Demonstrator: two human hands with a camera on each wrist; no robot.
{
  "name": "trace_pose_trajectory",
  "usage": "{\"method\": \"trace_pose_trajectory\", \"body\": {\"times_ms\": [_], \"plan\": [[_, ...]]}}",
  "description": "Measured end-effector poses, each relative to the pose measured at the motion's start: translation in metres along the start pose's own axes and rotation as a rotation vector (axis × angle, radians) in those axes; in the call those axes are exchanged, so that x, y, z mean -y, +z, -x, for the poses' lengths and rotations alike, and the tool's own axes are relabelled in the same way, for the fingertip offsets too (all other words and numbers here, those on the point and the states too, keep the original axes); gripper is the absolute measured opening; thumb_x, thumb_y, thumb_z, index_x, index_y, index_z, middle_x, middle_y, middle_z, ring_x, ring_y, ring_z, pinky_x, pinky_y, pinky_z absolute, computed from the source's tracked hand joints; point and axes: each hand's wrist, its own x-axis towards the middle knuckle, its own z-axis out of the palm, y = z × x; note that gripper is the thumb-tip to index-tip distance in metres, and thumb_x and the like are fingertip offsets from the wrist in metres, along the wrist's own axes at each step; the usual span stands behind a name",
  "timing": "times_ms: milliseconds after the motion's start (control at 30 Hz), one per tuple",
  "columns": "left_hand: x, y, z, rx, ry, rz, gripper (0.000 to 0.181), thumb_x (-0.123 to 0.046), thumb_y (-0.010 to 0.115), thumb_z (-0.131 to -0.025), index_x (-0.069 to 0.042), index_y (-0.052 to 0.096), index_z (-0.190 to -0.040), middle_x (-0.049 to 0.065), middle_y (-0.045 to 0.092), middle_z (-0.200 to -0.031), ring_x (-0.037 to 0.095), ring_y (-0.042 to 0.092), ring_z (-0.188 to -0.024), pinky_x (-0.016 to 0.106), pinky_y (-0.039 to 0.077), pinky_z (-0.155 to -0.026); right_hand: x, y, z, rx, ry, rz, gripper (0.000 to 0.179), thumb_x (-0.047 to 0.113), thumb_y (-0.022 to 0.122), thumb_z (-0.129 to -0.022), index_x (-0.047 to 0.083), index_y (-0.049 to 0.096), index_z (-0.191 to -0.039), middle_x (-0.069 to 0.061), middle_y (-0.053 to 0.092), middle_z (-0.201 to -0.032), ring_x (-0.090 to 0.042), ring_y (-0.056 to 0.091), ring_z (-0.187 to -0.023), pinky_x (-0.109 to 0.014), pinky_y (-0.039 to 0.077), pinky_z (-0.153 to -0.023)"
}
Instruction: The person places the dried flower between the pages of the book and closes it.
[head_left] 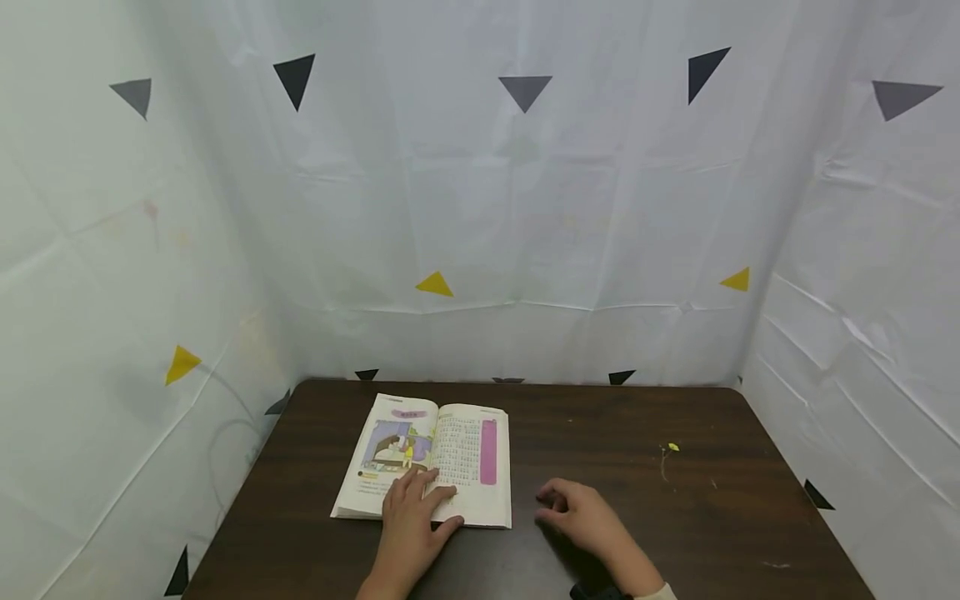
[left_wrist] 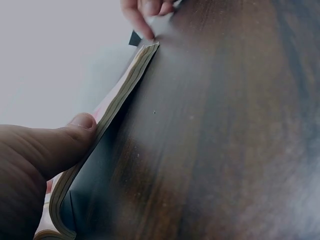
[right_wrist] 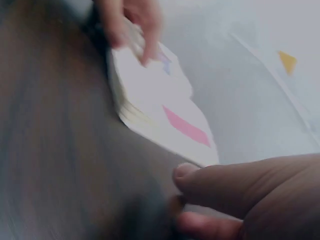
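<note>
An open book (head_left: 471, 450) lies on the table, a colour picture on its left page and lines of text with a pink box on the right. My left hand (head_left: 415, 523) rests over the lower pages near the spine, fingers spread. In the left wrist view its thumb (left_wrist: 67, 142) is at the book's edge (left_wrist: 125, 90). To the right of the book, my right hand (head_left: 588, 518) is low over the table with loosely curled fingers and nothing held. The right wrist view shows this hand's fingertips (right_wrist: 186, 171) near the corner of the book (right_wrist: 160, 105).
The dark wooden table (head_left: 600, 433) has a small yellow flower mark (head_left: 672, 447) on its right side. White sheeting (head_left: 525, 217) with black, grey and yellow triangles hangs behind the table and along both sides.
</note>
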Motion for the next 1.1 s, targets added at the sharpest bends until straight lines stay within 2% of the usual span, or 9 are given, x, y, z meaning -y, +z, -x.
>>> {"method": "trace_pose_trajectory", "body": {"times_ms": [133,300,400,467,567,700,833,1033,1100], "plan": [[0.001,0.000,-0.001,-0.007,0.002,-0.005,0.043,-0.048,0.091,-0.086,-0.030,0.080,-0.123,0.008,0.063,-0.154,0.039,0.040,-0.155,0.071,0.028,-0.123,-0.016,-0.028,0.012,-0.055,0.145,0.006,0.020,0.026,0.081,-0.100,0.015,0.077,-0.116,0.002,0.068,-0.082,-0.013,0.058,-0.064,-0.031,0.046,-0.057],[-0.001,-0.001,0.000,-0.004,-0.004,0.003,0.042,-0.047,0.091,-0.086,-0.029,0.080,-0.123,0.009,0.063,-0.153,0.040,0.041,-0.154,0.071,0.028,-0.123,-0.043,-0.058,0.025,-0.205,0.304,0.144,0.015,0.024,0.079,-0.100,0.014,0.076,-0.109,0.003,0.070,-0.088,-0.013,0.062,-0.072,-0.036,0.049,-0.063],[-0.002,-0.002,0.000,-0.001,-0.006,0.008,0.042,-0.048,0.091,-0.087,-0.029,0.080,-0.123,0.009,0.063,-0.153,0.040,0.040,-0.154,0.072,0.028,-0.122,-0.056,-0.074,0.034,-0.265,0.354,0.211,0.021,0.025,0.078,-0.100,0.008,0.074,-0.113,-0.002,0.072,-0.092,-0.016,0.065,-0.075,-0.039,0.052,-0.065],[-0.002,-0.002,0.001,-0.001,-0.005,0.010,0.042,-0.048,0.090,-0.087,-0.029,0.080,-0.123,0.009,0.063,-0.153,0.040,0.040,-0.154,0.072,0.028,-0.122,-0.064,-0.083,0.040,-0.287,0.385,0.230,0.031,0.025,0.077,-0.101,0.003,0.070,-0.122,-0.008,0.074,-0.096,-0.020,0.068,-0.077,-0.043,0.054,-0.065],[-0.003,-0.003,0.000,-0.002,-0.003,0.017,0.042,-0.048,0.090,-0.087,-0.028,0.080,-0.123,0.009,0.063,-0.153,0.040,0.040,-0.154,0.071,0.028,-0.122,-0.072,-0.091,0.046,-0.309,0.414,0.259,0.049,0.026,0.076,-0.102,-0.004,0.061,-0.138,-0.016,0.076,-0.102,-0.027,0.071,-0.083,-0.049,0.057,-0.070],[-0.003,-0.004,0.000,-0.003,-0.001,0.017,0.042,-0.047,0.091,-0.086,-0.028,0.080,-0.123,0.009,0.063,-0.152,0.040,0.041,-0.154,0.071,0.028,-0.122,-0.080,-0.097,0.046,-0.285,0.439,0.243,0.062,0.025,0.074,-0.103,-0.007,0.050,-0.151,-0.018,0.078,-0.104,-0.027,0.072,-0.082,-0.050,0.057,-0.070],[-0.003,-0.004,-0.002,-0.002,-0.002,0.013,0.042,-0.047,0.091,-0.087,-0.029,0.080,-0.123,0.008,0.064,-0.151,0.041,0.042,-0.154,0.071,0.028,-0.122,-0.083,-0.100,0.042,-0.252,0.448,0.232,0.063,0.026,0.072,-0.104,-0.008,0.049,-0.152,-0.013,0.080,-0.099,-0.022,0.071,-0.076,-0.045,0.055,-0.064],[-0.002,-0.002,-0.002,0.002,-0.005,0.011,0.042,-0.047,0.091,-0.086,-0.029,0.080,-0.123,0.008,0.064,-0.152,0.041,0.042,-0.153,0.071,0.029,-0.121,-0.084,-0.099,0.038,-0.251,0.475,0.223,0.057,0.026,0.069,-0.106,-0.003,0.053,-0.153,-0.005,0.066,-0.066,-0.020,0.055,-0.056,-0.037,0.041,-0.054],[-0.002,-0.002,-0.001,0.005,-0.008,0.013,0.043,-0.047,0.091,-0.086,-0.029,0.080,-0.123,0.008,0.063,-0.152,0.041,0.042,-0.153,0.071,0.028,-0.121,-0.086,-0.100,0.038,-0.275,0.464,0.245,0.051,0.025,0.068,-0.106,-0.002,0.058,-0.149,-0.010,0.069,-0.074,-0.022,0.057,-0.060,-0.040,0.044,-0.055]]}}
